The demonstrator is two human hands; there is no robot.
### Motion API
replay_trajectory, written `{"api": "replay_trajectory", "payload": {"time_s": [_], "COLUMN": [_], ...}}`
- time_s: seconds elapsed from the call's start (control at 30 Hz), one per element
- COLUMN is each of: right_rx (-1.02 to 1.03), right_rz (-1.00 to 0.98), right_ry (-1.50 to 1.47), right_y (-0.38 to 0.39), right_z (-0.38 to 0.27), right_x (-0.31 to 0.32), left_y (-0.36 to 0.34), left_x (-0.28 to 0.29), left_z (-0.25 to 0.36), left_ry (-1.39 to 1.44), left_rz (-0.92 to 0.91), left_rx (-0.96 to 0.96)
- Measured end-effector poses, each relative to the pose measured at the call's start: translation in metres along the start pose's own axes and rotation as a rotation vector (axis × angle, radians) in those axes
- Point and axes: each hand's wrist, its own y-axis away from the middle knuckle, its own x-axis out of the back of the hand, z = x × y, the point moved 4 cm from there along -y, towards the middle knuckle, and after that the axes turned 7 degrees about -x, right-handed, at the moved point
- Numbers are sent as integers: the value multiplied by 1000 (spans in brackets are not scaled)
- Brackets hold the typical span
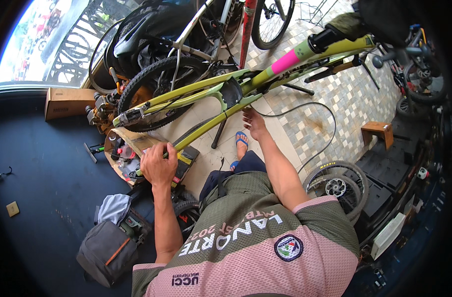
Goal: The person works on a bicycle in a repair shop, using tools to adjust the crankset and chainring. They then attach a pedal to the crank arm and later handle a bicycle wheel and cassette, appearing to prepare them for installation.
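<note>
A yellow-green bicycle frame (pixel 207 126) with a pink band slants across the view, raised above the tiled floor. My left hand (pixel 159 163) is closed round the low left end of one of its tubes. Just beneath the frame's middle, my right hand (pixel 254 123) has its fingers curled up near the tube. What those fingers hold, if anything, is too small to make out. A thin black cable (pixel 330 111) runs from beside the right hand and loops down to the right. A dark part (pixel 231 93) sits in the frame's central joint.
Behind the frame stands a bicycle with a knobby tyre (pixel 132 99). A cardboard box (pixel 67 103) is at the left, and an open carton (pixel 122 163) of tools lies below my left hand. A grey backpack (pixel 107 252), a wooden stool (pixel 377 133) and loose wheels (pixel 337 188) stand around.
</note>
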Motion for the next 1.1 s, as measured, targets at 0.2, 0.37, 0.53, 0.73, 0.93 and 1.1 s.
{"api": "replay_trajectory", "payload": {"time_s": [0.2,0.37,0.53,0.73,0.93,1.1], "right_rx": [106,181,182,57,80,471], "right_rz": [255,493,800,1085,1454,1779], "right_ry": [105,111,56,10,-167,-284], "right_y": [76,178,289,410,498,614], "right_z": [5,88,256,415,510,526], "right_x": [82,179,267,292,344,393], "left_y": [1,4,16,33,91,160], "left_x": [0,-3,-1,30,26,41], "left_z": [-3,-3,-11,59,194,291], "left_ry": [-27,66,130,462,830,951], "left_rz": [5,19,164,233,-27,-201], "left_rx": [-21,-80,-341,-496,-867,-1033]}}
